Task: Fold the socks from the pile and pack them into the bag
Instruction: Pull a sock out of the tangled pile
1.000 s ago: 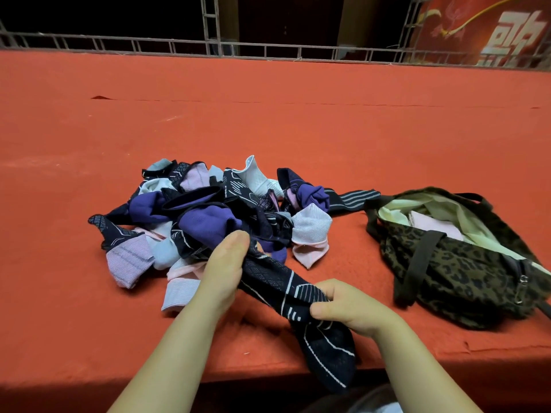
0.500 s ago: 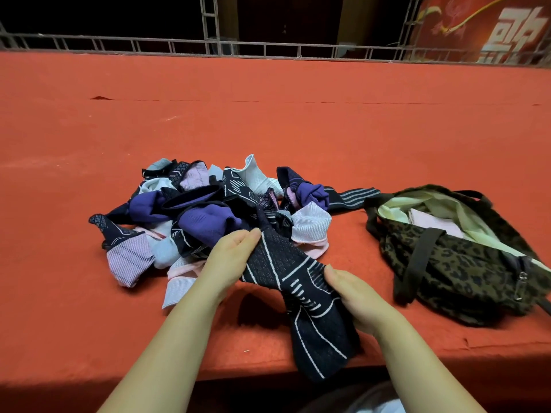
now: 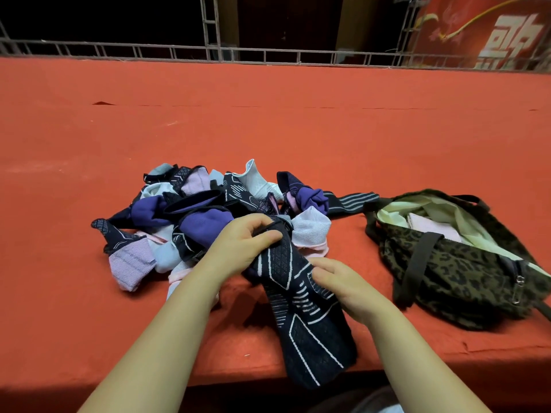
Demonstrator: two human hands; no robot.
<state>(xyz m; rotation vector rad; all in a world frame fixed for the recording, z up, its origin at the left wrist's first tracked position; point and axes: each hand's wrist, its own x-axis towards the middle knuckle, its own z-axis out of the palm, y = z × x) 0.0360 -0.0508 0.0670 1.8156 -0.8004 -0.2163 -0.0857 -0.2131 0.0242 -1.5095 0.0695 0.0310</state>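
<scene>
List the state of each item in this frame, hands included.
dark patterned sock: unfolded, toe hanging over the table edge
left hand: gripping the sock's cuff end
right hand: holding the sock's middle
sock pile: loose, unfolded
leopard-print bag: open, pink item inside

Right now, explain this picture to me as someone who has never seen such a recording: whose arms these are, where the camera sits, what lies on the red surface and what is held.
No machine here: these are a person's two bare arms, filmed by a camera worn on their head, looking forward and down. On the red cloth-covered table lies a tangled pile of purple, pink, pale blue and navy socks. To its right sits an open leopard-print fabric bag with something pale pink inside. The left hand and right hand both grip one long navy sock with white line pattern, whose lower end hangs over the table's near edge.
</scene>
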